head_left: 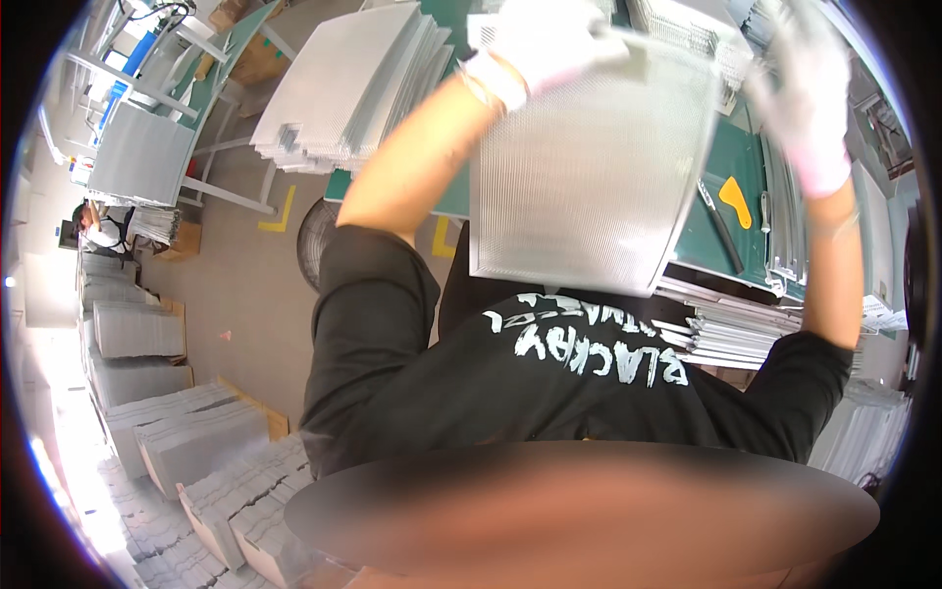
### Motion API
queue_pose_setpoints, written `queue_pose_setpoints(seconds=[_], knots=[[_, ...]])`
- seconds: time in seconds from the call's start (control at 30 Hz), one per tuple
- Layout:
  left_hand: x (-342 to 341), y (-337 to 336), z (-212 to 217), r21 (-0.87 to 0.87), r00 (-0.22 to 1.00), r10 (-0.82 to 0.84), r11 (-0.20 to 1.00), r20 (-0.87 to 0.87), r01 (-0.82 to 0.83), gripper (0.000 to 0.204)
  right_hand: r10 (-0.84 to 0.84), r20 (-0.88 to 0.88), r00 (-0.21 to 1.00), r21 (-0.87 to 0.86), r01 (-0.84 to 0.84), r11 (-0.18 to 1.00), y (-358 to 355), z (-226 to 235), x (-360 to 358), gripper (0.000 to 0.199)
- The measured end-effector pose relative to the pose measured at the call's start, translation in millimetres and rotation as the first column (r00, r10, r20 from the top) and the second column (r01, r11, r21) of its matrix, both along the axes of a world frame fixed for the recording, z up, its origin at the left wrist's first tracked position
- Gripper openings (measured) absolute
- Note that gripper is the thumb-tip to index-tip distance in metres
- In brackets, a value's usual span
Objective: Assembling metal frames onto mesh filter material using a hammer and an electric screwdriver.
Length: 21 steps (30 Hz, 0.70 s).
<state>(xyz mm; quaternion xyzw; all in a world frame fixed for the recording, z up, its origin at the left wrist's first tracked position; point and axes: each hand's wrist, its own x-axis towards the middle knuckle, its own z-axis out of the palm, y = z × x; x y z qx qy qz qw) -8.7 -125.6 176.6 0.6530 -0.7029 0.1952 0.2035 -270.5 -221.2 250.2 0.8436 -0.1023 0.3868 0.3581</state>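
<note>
A rectangular silver-grey mesh panel (589,187) with a thin frame slants in front of my body, its near edge close to my shirt. My left hand (554,44), in a white glove, is over the panel's far left corner. Glare and blur hide its fingers, so whether it grips the panel I cannot tell. To the right of the panel, apart from it, my gloved right hand (805,98) is raised, smeared by motion. Its thumb stands away from the fingers, and nothing shows in it.
A green worktable (721,240) carries a yellow scraper (735,202), a black-handled tool (721,228) and a screwdriver (765,211). Stacked mesh panels (343,79) stand at the far left. Frame strips (731,329) lie below the tabletop. Another person (103,231) works far left, near stacked panels (137,329).
</note>
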Motion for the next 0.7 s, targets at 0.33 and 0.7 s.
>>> queue_pose_setpoints(seconds=[0.33, 0.7], knots=[[-8.5, 113.5, 9.1, -0.230, 0.980, -0.180, 0.954, 0.082, 0.195, 0.049, 0.002, -0.035, 0.999, 0.989, 0.034, 0.144, 93.4, -93.7, -141.7, 0.072], [206.0, 164.7, -21.8, 0.675, 0.553, 0.826, 0.347, 0.110, -0.652, 0.104, -0.659, 0.686, 0.309, 0.711, -0.480, 0.515, -12.8, -155.1, -325.3, 0.051]])
